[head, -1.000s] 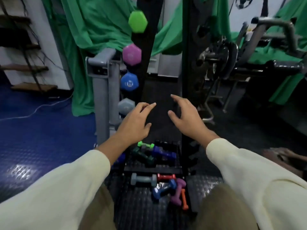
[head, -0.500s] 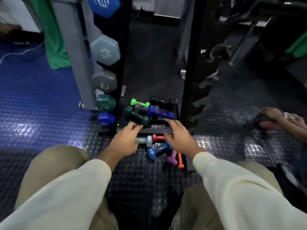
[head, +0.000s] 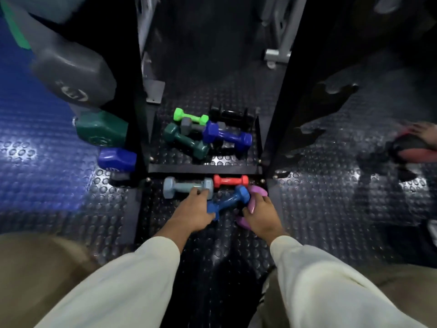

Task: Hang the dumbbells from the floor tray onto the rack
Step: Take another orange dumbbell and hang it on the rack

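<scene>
In the floor tray (head: pixel 203 168)'s near compartment, the left hand (head: pixel 192 215) curls onto the pale blue dumbbell (head: pixel 186 187), lying crosswise, while the right hand (head: pixel 262 215) grips the purple dumbbell (head: pixel 254 200), whose long axis runs away from the person.

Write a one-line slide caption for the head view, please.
Left hand reaches the pale grey-blue dumbbell while right hand grips the purple dumbbell in the black floor tray.

Over the floor tray (head: pixel 203 168), the left hand (head: pixel 192 213) reaches onto the pale blue dumbbell (head: pixel 186 187) while the right hand (head: pixel 261 215) grips the purple dumbbell (head: pixel 256 191), a blue dumbbell (head: pixel 230 201) lying between them.
</scene>
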Tool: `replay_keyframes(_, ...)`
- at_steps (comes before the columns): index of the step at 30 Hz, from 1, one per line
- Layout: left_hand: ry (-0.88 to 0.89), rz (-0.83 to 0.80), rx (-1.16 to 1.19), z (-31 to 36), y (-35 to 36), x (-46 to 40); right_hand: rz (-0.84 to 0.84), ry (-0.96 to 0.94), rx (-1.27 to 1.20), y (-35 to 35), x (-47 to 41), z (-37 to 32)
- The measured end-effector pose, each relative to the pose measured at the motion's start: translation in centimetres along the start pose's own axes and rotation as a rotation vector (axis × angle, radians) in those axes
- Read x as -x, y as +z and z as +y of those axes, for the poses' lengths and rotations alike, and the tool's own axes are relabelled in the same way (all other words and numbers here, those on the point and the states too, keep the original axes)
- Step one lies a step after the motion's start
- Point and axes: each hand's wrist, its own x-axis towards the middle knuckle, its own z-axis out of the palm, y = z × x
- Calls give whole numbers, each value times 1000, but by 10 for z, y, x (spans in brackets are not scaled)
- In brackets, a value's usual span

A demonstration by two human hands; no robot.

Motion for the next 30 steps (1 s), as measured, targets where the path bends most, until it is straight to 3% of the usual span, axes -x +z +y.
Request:
replay_keyframes(11, -88, -106, 56, -14, 76, -37, -36, 246, -88, 54, -23, 44)
replay_keyframes(16, -85, -32, 98, -10, 84, -42, 29, 230, -133, 66, -22, 51)
replay_keyframes(19, -93, 47, -3, -2, 81, -41, 65, 239, -120, 64, -16, 58)
replay_keyframes(23, 32, 211, -118, 19, 77, -43, 110, 307, -53, 60, -10, 61)
replay_keyframes(30, 247, 68, -143, 61, 91, -55, -8, 428, 155, 58, -13, 70)
